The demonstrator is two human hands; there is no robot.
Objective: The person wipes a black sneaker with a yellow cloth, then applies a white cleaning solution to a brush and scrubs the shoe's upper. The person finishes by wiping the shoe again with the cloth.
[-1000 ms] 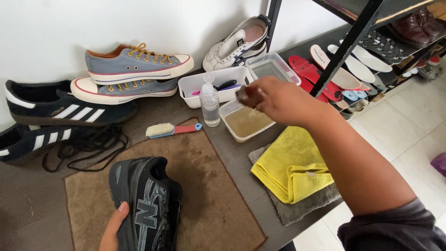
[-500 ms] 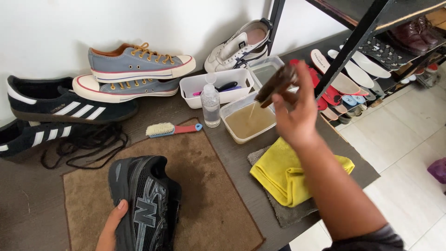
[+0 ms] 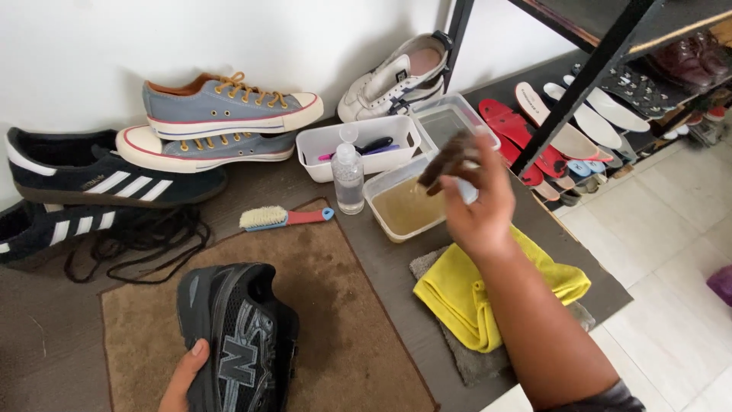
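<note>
Black sneaker [image 3: 240, 343]: laid on its side on the brown mat [image 3: 335, 305] near the front edge of the worktop [image 3: 381, 259], so that its side panel is turned up.
Left fingers [image 3: 198, 349]: pressed against the sneaker's heel end; the left hand [image 3: 181, 381] is largely cut off by the picture edge, and the shoe appears to be steadied by it.
Right fingers [image 3: 476, 164]: closed around a dark brown brush [image 3: 446, 159], which is blurred; it is held tilted over the tub of murky water [image 3: 404, 206], probably so that drips fall back into the tub.
Right hand [image 3: 476, 202]: raised above the worktop, between the tub and the yellow cloth [image 3: 465, 294].
Yellow cloth: folded on a grey towel [image 3: 473, 362] just beside the tub, within easy reach of the right arm.
Clear bottle [image 3: 348, 177]: stood upright, touching or nearly touching the tub's left side.
Small brush with red handle [image 3: 284, 218]: laid flat at the mat's far edge.
White tray [image 3: 358, 145]: set behind the bottle, with small tools inside.
Black laces [image 3: 137, 240]: loose in a heap left of the mat.
Other shoes: a blue canvas pair [image 3: 221, 118] and black striped pair [image 3: 91, 179] are stacked against the wall, out of the way.
</note>
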